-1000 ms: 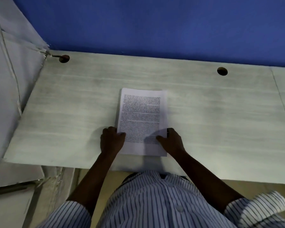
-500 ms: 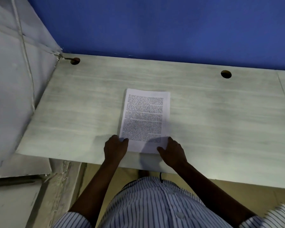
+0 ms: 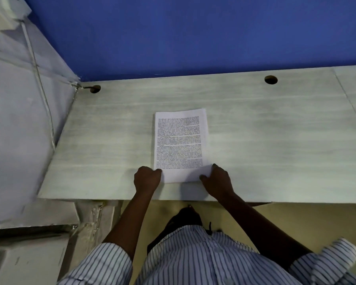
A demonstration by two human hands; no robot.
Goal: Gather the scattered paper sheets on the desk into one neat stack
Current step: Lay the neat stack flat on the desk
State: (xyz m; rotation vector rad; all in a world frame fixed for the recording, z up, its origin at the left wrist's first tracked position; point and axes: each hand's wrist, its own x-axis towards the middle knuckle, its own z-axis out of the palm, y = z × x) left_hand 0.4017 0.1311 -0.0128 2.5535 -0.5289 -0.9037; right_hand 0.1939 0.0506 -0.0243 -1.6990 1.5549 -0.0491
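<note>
My main worry is the paper stack (image 3: 180,145) fanning out. My left hand (image 3: 147,178) and my right hand (image 3: 217,181) grasp it only at its near end, one at each near corner, so most of its length lies loose on the desk (image 3: 275,140). If I squeeze inward unevenly, or drag one corner harder than the other, the top sheets could slide over the lower ones and the far end would skew (it sits a touch off square to the desk's near edge as it is). Pressing the corners together too hard could buckle the paper upward in the middle. Pulling toward me is the other hazard. The stack's near end lies close to the desk's near edge, and sheets drawn past it could droop or drop to the floor.

My left hand is curled, with its fingertips closed against the stack's near left corner. My right hand has the thumb on top of the near right corner and the fingers along the right side. From this angle I cannot tell whether any fingertip reaches under the bottom sheet. The stack lies flat between my hands, printed side up. It runs away from me toward the desk's far edge and stops well short of it.
</note>
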